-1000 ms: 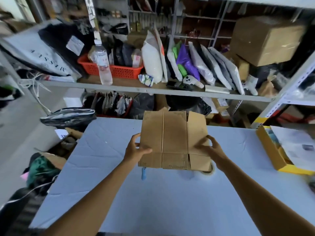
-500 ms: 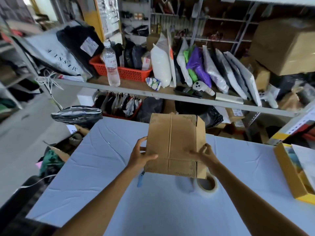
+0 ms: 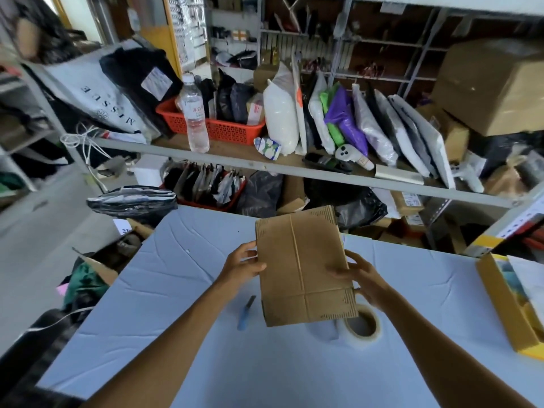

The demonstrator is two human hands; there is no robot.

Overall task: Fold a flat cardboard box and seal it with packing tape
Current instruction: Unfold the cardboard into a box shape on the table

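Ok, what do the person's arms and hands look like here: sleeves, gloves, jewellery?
Both forearms are bare as far as the frame shows, with no sleeves in view. The left hand and right hand wear no gloves. No watch, ring or bracelet is visible.

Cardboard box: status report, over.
Both hands, left and right, grip the flat cardboard box above the table. Unfolded, untaped. Tape roll waits underneath.

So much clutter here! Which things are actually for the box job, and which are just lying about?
For the job:
flat cardboard box, held in left hand and right hand
tape roll

Lying about:
blue pen-like tool
water bottle
red basket
yellow box
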